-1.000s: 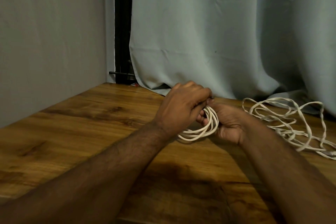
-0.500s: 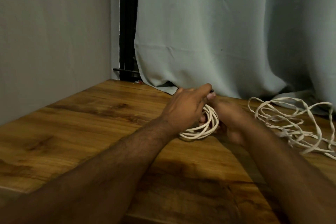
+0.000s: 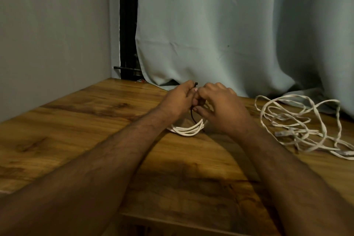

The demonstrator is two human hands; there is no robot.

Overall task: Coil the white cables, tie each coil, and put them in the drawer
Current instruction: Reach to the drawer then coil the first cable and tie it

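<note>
A coiled white cable (image 3: 188, 130) lies on the wooden table (image 3: 80, 120) under both hands, its near loops showing below them. A thin black tie (image 3: 193, 115) runs from the coil up between the hands, its end sticking out above my left hand's fingers. My left hand (image 3: 180, 99) pinches the tie's upper end. My right hand (image 3: 220, 107) is curled over the coil's far side and holds the tie and coil against the left fingers. A second white cable (image 3: 298, 122) lies loose and tangled on the table to the right.
A pale grey-green curtain (image 3: 229, 34) hangs along the table's far edge. A grey wall (image 3: 53, 34) stands at the left, with a dark gap and a black bar (image 3: 126, 68) in the corner. The table's front edge (image 3: 172, 222) is near me.
My right hand has turned over, from cupping the coil underneath to lying on top of it. The black tie now shows between the hands. The coil has sunk lower onto the table.
</note>
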